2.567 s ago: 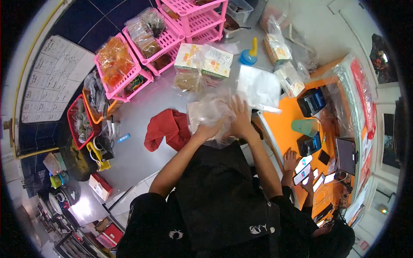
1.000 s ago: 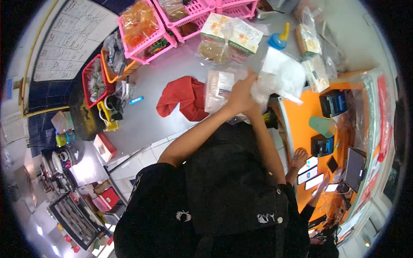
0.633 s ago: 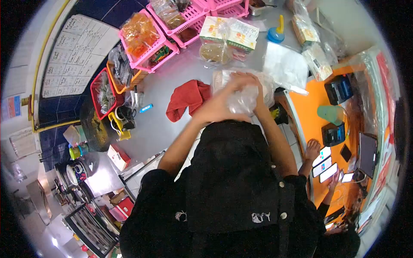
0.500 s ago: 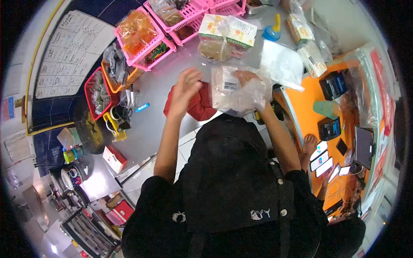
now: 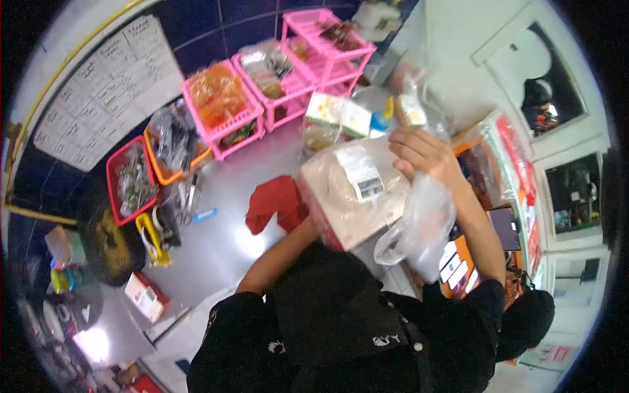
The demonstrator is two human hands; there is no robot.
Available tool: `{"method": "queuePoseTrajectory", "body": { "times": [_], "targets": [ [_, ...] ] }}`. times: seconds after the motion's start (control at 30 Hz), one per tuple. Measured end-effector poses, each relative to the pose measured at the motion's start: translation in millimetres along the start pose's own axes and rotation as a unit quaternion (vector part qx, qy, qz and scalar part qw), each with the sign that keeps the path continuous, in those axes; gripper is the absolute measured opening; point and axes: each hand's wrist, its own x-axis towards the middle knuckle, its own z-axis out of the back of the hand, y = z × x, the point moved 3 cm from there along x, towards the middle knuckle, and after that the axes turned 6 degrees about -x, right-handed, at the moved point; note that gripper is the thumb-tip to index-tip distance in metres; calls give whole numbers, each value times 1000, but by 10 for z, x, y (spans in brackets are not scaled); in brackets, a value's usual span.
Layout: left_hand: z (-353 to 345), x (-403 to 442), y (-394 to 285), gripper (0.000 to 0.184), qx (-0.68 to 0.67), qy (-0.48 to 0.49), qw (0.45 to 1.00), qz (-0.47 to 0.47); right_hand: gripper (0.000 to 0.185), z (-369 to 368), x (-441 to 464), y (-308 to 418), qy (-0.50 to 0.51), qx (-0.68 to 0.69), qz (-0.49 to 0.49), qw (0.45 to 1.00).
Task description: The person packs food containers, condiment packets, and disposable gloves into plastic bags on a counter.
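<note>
A pale cardboard box with a printed label (image 5: 359, 173) sits inside a clear plastic bag (image 5: 429, 223) and is held up, tilted, in front of me. My right hand (image 5: 426, 156) is closed on the bag at the box's upper right edge, fingers curled over it. The bag's loose end and handle hang below that hand. My left hand (image 5: 313, 227) reaches behind the box's lower left side; its fingers are hidden. A crumpled red cloth (image 5: 275, 204) lies on the metal counter (image 5: 216, 245) just beyond my left forearm.
Pink stacked baskets (image 5: 226, 114) of bagged goods line the back. Orange (image 5: 173, 147) and red baskets (image 5: 133, 180) stand left, near a yellow tape dispenser (image 5: 152, 239) and blue marker (image 5: 205, 215). A printed carton (image 5: 337, 114) stands behind the box. Phones (image 5: 452, 265) lie right, near another person (image 5: 527, 321).
The bagged box has come up closer to me and tilted. My left hand has gone from open in the air to behind the box. My right hand has moved to its upper edge.
</note>
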Motion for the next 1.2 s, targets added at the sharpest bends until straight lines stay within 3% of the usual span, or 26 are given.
{"method": "queuePoseTrajectory", "body": {
  "times": [0.07, 0.1, 0.2, 0.53, 0.6, 0.67, 0.73, 0.8, 1.0, 1.07, 1.2],
  "targets": [
    [-160, 153, -103, 42, 71, 33, 997, -11, 37, 433, 168, 151, 51, -232, 157, 959],
    [-189, 171, -144, 42, 85, 47, 995, -15, 41, 611, 260, 229, 13, -268, 207, 941],
    [-217, 172, -205, 42, 82, 77, 994, -11, 44, 1002, 460, 412, 52, -320, 271, 906],
    [-151, 172, -335, 43, 79, 127, 988, -36, 47, 1324, 726, 624, 89, -360, 282, 885],
    [-213, 134, -369, 43, 91, 126, 987, -48, 48, 1319, 738, 578, 91, -344, 265, 896],
    [-313, 68, -389, 44, 105, 123, 985, -59, 61, 1372, 639, 564, 115, -295, 203, 927],
    [-493, -18, -416, 44, 121, 124, 982, -73, 62, 1380, 716, 743, 70, -258, 236, 934],
    [-596, -86, -412, 44, 127, 123, 981, -76, 66, 1359, 701, 738, 35, -228, 201, 952],
    [-659, -132, -428, 45, 137, 124, 979, -86, 59, 1483, 449, 488, 89, -139, 151, 975],
    [-678, -102, -457, 46, 137, 126, 978, -93, 42, 1538, 412, 395, 161, -185, 111, 963],
    [-674, 7, -638, 46, 123, 129, 974, -141, 16, 1484, 301, 196, 291, -308, -111, 899]
  ]
}}
